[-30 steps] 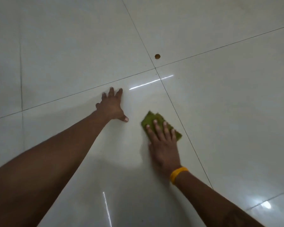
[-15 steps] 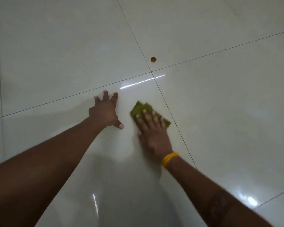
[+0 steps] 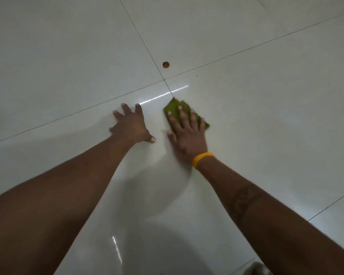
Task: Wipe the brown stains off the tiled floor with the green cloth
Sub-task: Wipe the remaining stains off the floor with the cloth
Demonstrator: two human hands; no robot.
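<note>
Our left hand (image 3: 130, 127) lies flat with fingers spread on the tiled floor (image 3: 58, 56), bracing us and holding nothing. Our right hand (image 3: 187, 133), also flat, presses the green cloth (image 3: 174, 108) down without clenching it. Over the last second that cloth has slid forward to the grout crossing, so the next stain is nearly in reach. The brown stain (image 3: 165, 64) sits near, at twelve o'clock from the cloth, unwiped.

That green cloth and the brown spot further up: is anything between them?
Only bare tile: the grout-line crossing and a light streak between green cloth and brown spot, head view.
</note>
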